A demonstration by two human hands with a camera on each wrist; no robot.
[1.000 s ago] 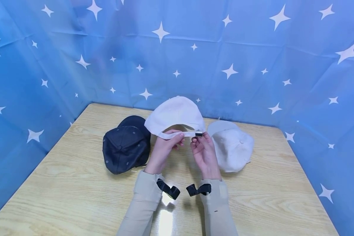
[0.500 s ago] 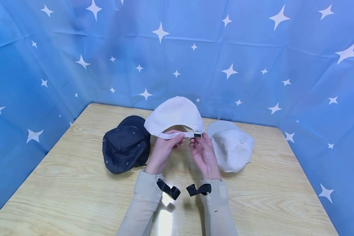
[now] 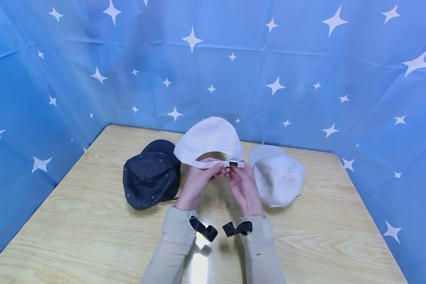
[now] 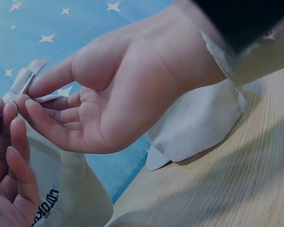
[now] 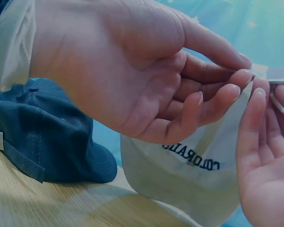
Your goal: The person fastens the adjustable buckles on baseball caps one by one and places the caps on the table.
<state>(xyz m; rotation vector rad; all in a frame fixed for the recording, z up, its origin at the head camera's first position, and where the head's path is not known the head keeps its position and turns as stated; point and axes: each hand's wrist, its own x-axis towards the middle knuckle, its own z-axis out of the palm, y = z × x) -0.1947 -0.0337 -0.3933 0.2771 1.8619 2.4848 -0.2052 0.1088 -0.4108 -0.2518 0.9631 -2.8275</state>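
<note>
In the head view I hold a white baseball cap (image 3: 211, 136) up off the table with its back opening toward me. My left hand (image 3: 197, 181) pinches the adjustment strap (image 3: 202, 164) between thumb and fingers. At the strap's right part, my right hand (image 3: 246, 185) pinches beside a dark metal buckle (image 3: 233, 163), and a short strap end shows right of it. The left wrist view shows my right hand (image 4: 128, 90) large, its thumb and index finger at the buckle. Dark lettering (image 5: 191, 156) appears on the cap in the right wrist view.
On the wooden table (image 3: 92, 236), a dark navy cap (image 3: 147, 177) lies to the left and another white cap (image 3: 282, 177) to the right, both close to my hands. A blue curtain with white stars (image 3: 213, 59) encloses the back and sides.
The buckle has shifted left along the strap, and a strap end now shows to its right. My right hand has come slightly closer to the left, which stays almost still.
</note>
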